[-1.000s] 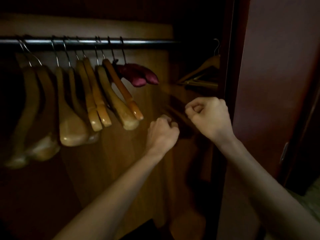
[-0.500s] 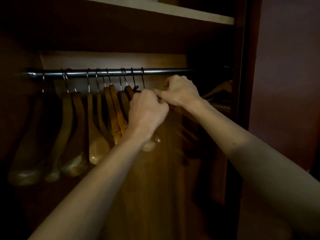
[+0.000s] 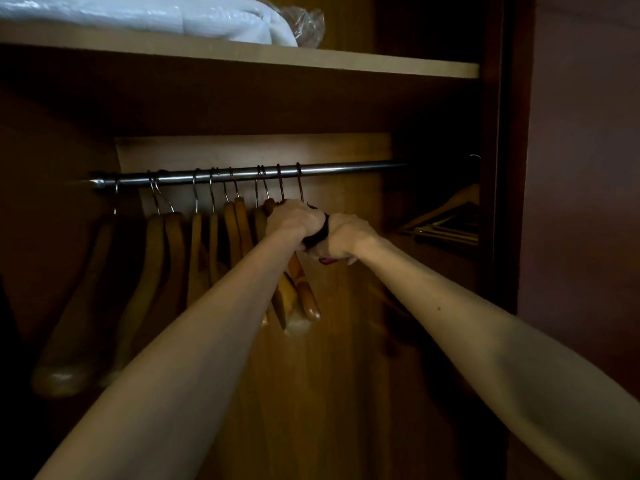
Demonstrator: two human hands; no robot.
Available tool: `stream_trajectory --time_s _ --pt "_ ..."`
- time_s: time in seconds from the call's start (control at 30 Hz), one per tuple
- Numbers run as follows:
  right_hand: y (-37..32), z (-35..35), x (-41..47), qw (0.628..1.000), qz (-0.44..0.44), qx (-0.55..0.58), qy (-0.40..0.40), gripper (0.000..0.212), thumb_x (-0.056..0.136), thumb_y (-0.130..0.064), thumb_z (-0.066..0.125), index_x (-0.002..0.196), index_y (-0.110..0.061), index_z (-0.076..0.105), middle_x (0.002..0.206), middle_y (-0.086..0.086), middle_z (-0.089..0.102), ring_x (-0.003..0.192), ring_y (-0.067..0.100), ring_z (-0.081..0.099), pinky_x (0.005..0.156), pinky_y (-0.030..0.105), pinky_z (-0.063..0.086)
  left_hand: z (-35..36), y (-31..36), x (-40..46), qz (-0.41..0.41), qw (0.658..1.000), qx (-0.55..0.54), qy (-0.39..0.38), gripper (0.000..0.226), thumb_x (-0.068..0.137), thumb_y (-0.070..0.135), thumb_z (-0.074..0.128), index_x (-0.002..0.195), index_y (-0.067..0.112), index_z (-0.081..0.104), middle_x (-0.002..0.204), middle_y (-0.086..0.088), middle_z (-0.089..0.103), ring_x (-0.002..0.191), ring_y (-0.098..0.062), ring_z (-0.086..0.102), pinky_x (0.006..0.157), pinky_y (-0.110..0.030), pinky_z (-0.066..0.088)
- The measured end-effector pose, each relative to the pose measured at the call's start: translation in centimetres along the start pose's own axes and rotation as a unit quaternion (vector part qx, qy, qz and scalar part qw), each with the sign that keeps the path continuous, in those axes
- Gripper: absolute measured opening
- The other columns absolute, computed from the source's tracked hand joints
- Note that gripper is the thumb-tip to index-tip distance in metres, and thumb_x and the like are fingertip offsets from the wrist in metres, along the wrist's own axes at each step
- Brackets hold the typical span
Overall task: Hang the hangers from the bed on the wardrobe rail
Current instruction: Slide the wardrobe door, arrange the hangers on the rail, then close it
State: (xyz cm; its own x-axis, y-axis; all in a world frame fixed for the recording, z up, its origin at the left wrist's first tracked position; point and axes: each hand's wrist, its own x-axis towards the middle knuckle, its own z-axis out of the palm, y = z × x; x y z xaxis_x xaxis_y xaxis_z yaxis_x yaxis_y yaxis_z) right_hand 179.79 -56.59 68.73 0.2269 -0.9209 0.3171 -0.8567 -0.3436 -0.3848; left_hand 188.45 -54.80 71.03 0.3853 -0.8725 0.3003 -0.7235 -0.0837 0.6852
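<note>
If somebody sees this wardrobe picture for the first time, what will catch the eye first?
First, the two hands, left hand and right hand, meeting just below the metal rail around a dark padded hanger. Next, the row of wooden hangers hanging to the left. Last, the pale plastic-wrapped bedding on the shelf above.

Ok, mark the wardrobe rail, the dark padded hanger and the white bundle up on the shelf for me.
wardrobe rail [image 3: 346, 167], head view, bare stretch right of the hooks.
dark padded hanger [image 3: 317, 234], head view, dark padding showing between the two hands.
white bundle [image 3: 207, 19], head view, plastic-wrapped top face.
</note>
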Motion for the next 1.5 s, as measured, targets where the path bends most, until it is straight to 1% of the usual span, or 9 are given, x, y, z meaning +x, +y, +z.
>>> stream_trajectory --time_s 0.17,0.37,0.6,0.77,1.0,1.1,1.23,1.37,1.5 --pt "0.6 -0.6 1.0 0.991 -0.015 0.096 0.097 0.027 0.081 -0.024 0.081 0.104 -0.018 0.069 0.091 -0.001 0.066 0.084 0.016 0.064 0.078 0.029 0.058 0.6 1.1 1.4 -0.013 0.988 -0.11 -0.106 0.022 0.101 0.032 0.056 0.09 0.014 0.058 0.101 -0.01 0.068 0.099 -0.021 0.068 0.092 -0.037 0.058" --pt "0.4 -3.4 3.1 0.993 -0.004 0.09 0.079 0.018 0.084 -0.03 0.079 0.085 -0.016 0.067 0.073 0.0 0.063 0.063 0.013 0.063 0.055 0.024 0.051 0.8 3.4 3.0 -0.016 0.971 -0.213 -0.111 0.025 0.103 0.03 0.052 0.113 0.009 0.062 0.097 -0.008 0.068 0.082 -0.017 0.065 0.062 -0.028 0.056" --pt "3.0 -3.9 2.1 0.997 0.029 0.028 0.062 0.024 0.084 -0.025 0.077 0.071 -0.015 0.06 0.069 0.004 0.064 0.054 0.013 0.061 0.042 0.024 0.044 3.7 4.8 0.9 -0.054 0.956 -0.262 -0.123 0.027 0.107 0.03 0.035 0.111 0.013 0.055 0.089 -0.006 0.059 0.076 -0.017 0.055 0.068 -0.029 0.049" --pt "7.4 -1.0 -3.1 0.997 0.046 0.058 0.035 0.022 0.085 -0.016 0.072 0.069 -0.016 0.057 0.067 0.002 0.06 0.055 0.011 0.057 0.045 0.022 0.038 8.6 2.7 -1.8 -0.127 0.919 -0.332 -0.168 0.027 0.106 0.032 0.038 0.109 0.012 0.056 0.105 -0.008 0.061 0.099 -0.023 0.059 0.078 -0.033 0.052" --pt "14.1 7.7 -13.8 0.987 0.05 0.152 0.012 0.044 0.084 -0.028 0.076 0.12 -0.022 0.052 0.087 -0.004 0.067 0.063 0.007 0.066 0.046 0.013 0.043 16.7 -5.1 -6.9 -0.212 0.884 -0.379 -0.171 0.052 0.106 0.044 0.039 0.146 0.012 0.042 0.131 -0.012 0.06 0.116 -0.03 0.06 0.092 -0.038 0.053" --pt "15.6 11.8 -17.3 0.992 0.024 0.123 0.0 0.071 0.083 -0.05 0.075 0.14 -0.022 0.043 0.107 -0.007 0.066 0.083 0.004 0.068 0.064 0.011 0.051 19.1 -9.0 -9.5 -0.219 0.867 -0.417 -0.162 0.039 0.104 0.034 0.05 0.136 0.011 0.052 0.101 -0.003 0.066 0.087 -0.019 0.064 0.079 -0.033 0.051" --pt "17.1 15.0 -19.4 0.991 0.029 0.124 -0.05 0.088 0.081 -0.073 0.06 0.148 -0.021 0.036 0.124 -0.003 0.064 0.098 0.008 0.07 0.089 0.028 0.058 22.0 -12.9 -12.1 -0.213 0.859 -0.418 -0.204 0.042 0.091 0.034 0.072 0.128 0.018 0.061 0.099 0.001 0.069 0.092 -0.019 0.067 0.079 -0.03 0.054" --pt "18.1 16.0 -20.9 0.984 0.032 0.137 -0.108 0.085 0.089 -0.07 0.052 0.155 -0.023 0.026 0.142 -0.006 0.047 0.125 0.011 0.055 0.085 0.009 0.04 23.8 -15.2 -13.9 -0.24 0.847 -0.4 -0.254 0.052 0.076 0.037 0.085 0.119 0.015 0.068 0.101 -0.002 0.075 0.092 -0.02 0.072 0.073 -0.031 0.059" --pt "21.7 16.5 -21.7 0.961 0.038 0.228 -0.155 0.107 0.068 -0.094 0.044 0.155 -0.033 0.028 0.144 -0.012 0.041 0.129 0.007 0.048 0.102 0.028 0.05 23.0 -18.7 -13.3 -0.244 0.842 -0.325 -0.354 0.087 0.061 0.055 0.089 0.133 0.016 0.058 0.112 -0.005 0.073 0.097 -0.023 0.072 0.074 -0.032 0.059"
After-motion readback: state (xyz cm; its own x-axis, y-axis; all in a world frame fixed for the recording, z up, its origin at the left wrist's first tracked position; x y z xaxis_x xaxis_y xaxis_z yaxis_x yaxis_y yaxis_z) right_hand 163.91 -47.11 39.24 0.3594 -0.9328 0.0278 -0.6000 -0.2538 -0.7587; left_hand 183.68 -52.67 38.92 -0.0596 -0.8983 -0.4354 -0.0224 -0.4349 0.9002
